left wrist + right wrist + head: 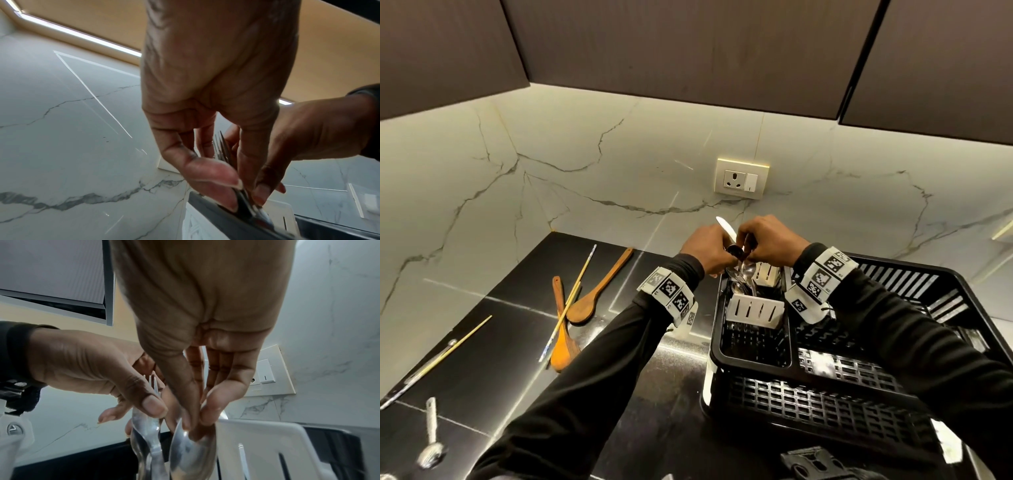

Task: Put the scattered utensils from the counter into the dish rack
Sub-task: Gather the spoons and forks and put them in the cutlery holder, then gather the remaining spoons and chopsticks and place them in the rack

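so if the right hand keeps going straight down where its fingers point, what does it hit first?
Probably the spoons standing in the dish rack: the right hand already pinches one there, fingers pointing down. Below that, likely the compartment floor, though depth is unclear.

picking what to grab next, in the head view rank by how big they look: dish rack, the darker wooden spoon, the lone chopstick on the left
1. Black plastic dish rack, by far the largest.
2. Darker brown wooden spoon and single pale wooden chopstick: similar in length, so unranked; the spoon is bulkier.
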